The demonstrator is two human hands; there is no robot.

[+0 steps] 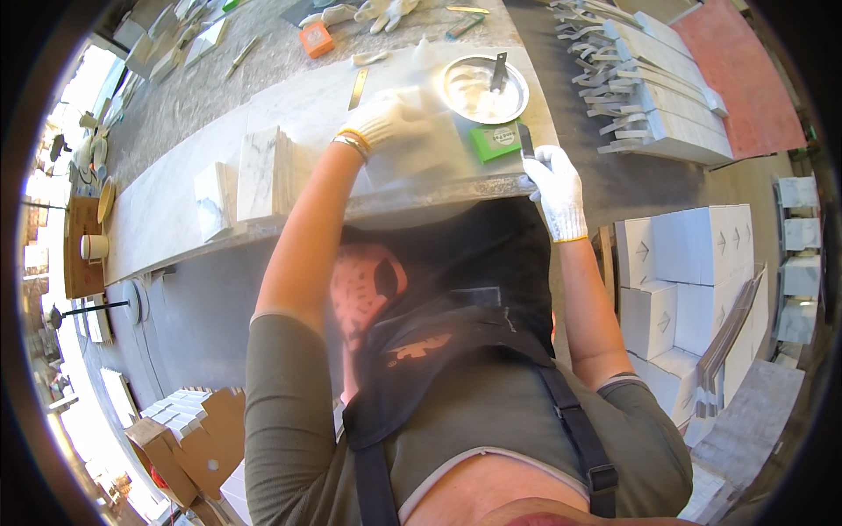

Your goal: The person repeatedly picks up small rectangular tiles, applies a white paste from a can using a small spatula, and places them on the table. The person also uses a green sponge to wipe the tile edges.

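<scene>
My left hand, in a white knit glove, reaches over a pale marble slab on the worktable; its fingers are smeared by motion. Beneath it, pale blurred surfaces make it hard to tell if it touches anything. At the table's front edge my right hand, also gloved, grips a small putty knife with its dark part pointing up. Beside that blade lies a green box. Behind the box stands a round metal bowl of creamy white paste, with a dark spatula resting in it.
Marble tiles stand upright in a stack left of my left forearm. A brass-coloured strip, an orange box and spare gloves lie farther back. Racked slabs and white cartons stand on the right.
</scene>
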